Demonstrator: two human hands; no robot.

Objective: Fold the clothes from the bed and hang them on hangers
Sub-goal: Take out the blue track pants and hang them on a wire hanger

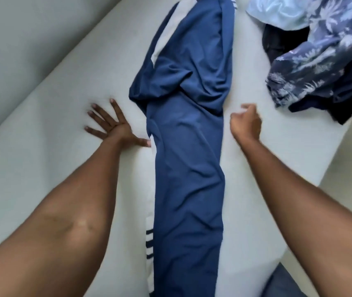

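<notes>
One blue garment (pixel 187 168) is laid lengthwise down the middle of the bed (pixel 63 146). The left hand (pixel 110 125) is spread flat beside it, thumb touching its edge; the right hand (pixel 246 123) is blurred, so its grip cannot be told. One clothes heap (pixel 320 61) is seen at the far right edge

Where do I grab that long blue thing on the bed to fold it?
Probably its two long edges near the middle, one from each side: the blue garment lies as a long strip between the left hand and right hand.
</notes>
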